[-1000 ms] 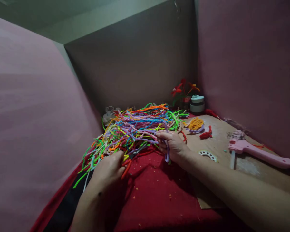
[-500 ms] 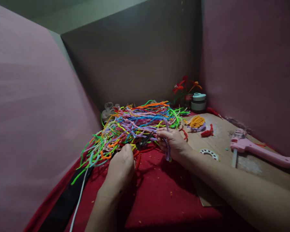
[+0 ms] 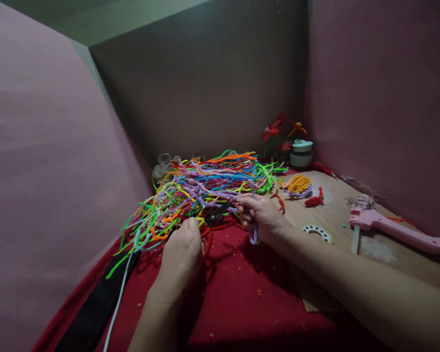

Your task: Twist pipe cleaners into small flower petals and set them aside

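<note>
A loose, springy heap of fuzzy pipe cleaners in many colours (image 3: 209, 188) — lilac, neon green, orange, blue, yellow, red — lies on the red cloth (image 3: 242, 303) that covers the near part of the counter, its thin wire stems tangled so that no single one lies free. The right hand (image 3: 262, 217) sits at the heap's right edge with its fingers curled and pinched on a lilac pipe cleaner (image 3: 254, 233), whose end loops down below the palm; the grip looks suited to holding one strand apart from the tangle. The left hand (image 3: 181, 254) rests at the near edge of the heap, closed around something dark with thin metal tips (image 3: 218, 213) that point toward the right hand; it may be a pair of small scissors or pliers, but the handle is hidden under the fingers. A white cord (image 3: 117, 298) runs down the cloth beside a black strip (image 3: 91, 313). To the right the cloth gives way to a bare brown board (image 3: 337, 215) carrying a small yellow and lilac coil (image 3: 298, 186), a red twisted scrap (image 3: 314, 200), a flat white ring with holes (image 3: 317, 232) and a pink plastic glue gun (image 3: 396, 229). At the back corner stand red and orange pipe-cleaner flowers (image 3: 280, 133) and a squat pale green jar (image 3: 301, 153), walled in by plain panels (image 3: 205, 83).
</note>
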Demonstrator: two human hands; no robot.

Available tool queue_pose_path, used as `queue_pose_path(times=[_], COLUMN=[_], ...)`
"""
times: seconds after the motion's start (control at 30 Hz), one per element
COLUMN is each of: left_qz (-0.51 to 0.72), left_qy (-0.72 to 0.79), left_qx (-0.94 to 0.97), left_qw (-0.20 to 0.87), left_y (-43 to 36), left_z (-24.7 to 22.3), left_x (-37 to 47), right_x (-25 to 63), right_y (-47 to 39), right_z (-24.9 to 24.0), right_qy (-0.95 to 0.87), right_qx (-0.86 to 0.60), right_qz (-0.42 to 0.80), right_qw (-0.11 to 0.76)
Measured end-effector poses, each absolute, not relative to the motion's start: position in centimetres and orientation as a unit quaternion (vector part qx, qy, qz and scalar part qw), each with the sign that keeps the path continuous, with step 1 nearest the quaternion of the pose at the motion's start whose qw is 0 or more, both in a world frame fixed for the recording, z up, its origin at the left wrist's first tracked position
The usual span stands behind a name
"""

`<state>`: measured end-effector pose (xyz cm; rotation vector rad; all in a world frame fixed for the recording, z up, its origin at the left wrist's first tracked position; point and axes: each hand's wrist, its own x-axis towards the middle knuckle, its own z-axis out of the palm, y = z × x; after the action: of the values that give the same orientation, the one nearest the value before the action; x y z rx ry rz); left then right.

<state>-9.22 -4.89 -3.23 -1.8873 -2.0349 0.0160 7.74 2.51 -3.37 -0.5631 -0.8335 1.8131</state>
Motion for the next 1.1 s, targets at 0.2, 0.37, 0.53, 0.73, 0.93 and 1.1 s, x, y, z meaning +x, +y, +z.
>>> queue_pose_path(times=[0.2,0.37,0.53,0.73,0.93,1.1], left_qz=[0.008,0.008,0.018,0.048,0.057,0.077], left_qy=[-0.721,-0.721,-0.722,-0.732,-0.735,-0.747], left_qx=[-0.67,-0.666,-0.662,-0.653,-0.649,-0.644], left_qw=[0.179,0.192,0.2,0.188,0.187,0.148], left_y=[-4.9,-4.8,-4.9,-5.1,-5.3,-5.5], left_z=[-3.1,-3.4,-3.2,-2.8,-2.6,-2.2], left_x=[-9.0,-9.0,-8.7,-8.0,-7.5,-7.0], right_x=[7.7,7.7,7.7,7.8,7.8,7.8], right_y=[2.4,2.3,2.2,2.1,2.1,2.1], right_z=[-3.4,-3.6,-3.5,-3.4,-3.5,-3.4], right_qy=[-0.353,-0.378,-0.398,-0.412,-0.423,-0.416], right_qx=[-0.24,-0.234,-0.236,-0.236,-0.241,-0.24], right_qz=[0.755,0.748,0.738,0.732,0.719,0.723], right_qw=[0.498,0.493,0.492,0.489,0.496,0.496])
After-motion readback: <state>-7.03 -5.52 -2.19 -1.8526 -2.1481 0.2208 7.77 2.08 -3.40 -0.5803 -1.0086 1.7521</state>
